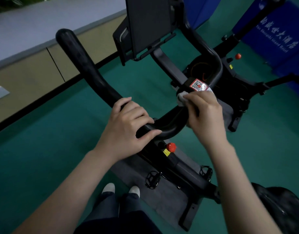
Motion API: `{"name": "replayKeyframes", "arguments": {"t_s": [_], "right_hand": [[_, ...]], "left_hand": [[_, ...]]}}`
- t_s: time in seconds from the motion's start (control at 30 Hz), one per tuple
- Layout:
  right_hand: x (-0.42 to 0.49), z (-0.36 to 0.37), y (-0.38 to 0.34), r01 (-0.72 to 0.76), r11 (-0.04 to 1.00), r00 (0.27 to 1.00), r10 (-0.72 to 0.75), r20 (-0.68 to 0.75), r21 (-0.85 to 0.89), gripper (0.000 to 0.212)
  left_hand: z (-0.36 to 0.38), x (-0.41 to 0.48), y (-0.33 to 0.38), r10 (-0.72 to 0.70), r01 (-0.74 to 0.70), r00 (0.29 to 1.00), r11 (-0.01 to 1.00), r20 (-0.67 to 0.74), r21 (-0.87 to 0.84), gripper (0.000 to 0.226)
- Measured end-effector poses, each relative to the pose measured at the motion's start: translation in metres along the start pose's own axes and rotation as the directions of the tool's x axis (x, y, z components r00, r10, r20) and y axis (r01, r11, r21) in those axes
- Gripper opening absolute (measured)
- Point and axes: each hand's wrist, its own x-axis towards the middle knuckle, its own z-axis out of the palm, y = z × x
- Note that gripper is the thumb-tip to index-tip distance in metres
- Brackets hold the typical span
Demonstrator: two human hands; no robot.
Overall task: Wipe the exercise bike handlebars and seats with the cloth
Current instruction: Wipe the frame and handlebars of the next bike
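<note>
1. The right hand (204,115) has its fingers curled over a bunched white cloth (182,97) and is pressing it onto the middle of the handlebars (88,70), right under the QR sticker (198,85), a bit right of frame centre.
2. The left hand (128,125) is wrapped round the bar just left of that, thumb underneath and fingers over the top. Looks like it's steadying the bike. No cloth in it.
3. The key bit is how the bars run. The left horn's long axis goes from the left hand diagonally up to its rounded tip in the upper left of the frame. The right horn leaves the sticker, climbs toward the upper right, then bends back behind the screen (150,22).
4. So from the cloth, the right horn lies straight ahead and up-frame, and the right hand is clearly the nearer one. My guess is a stroke along that horn is easiest.
5. To do the left horn, the cloth has to cross where the left hand sits, so that grip would need to shift.
6. The dark rounded thing in the lower right corner is probably the seat (280,208), well apart from both hands.
</note>
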Motion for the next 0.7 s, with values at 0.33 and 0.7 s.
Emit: {"name": "replayKeyframes", "arguments": {"t_s": [0.33,0.7], "right_hand": [[0.032,-0.018,-0.029,0.230,0.963,0.796,-0.102,0.597,-0.141,0.021],[0.010,-0.013,-0.056,-0.035,0.993,0.817,-0.038,0.575,0.115,0.014]], "left_hand": [[-0.013,0.000,-0.011,0.039,-0.044,0.995,0.998,0.097,0.045,0.058],[-0.016,0.002,-0.020,0.038,-0.041,0.995,0.999,0.092,0.034,0.059]]}}
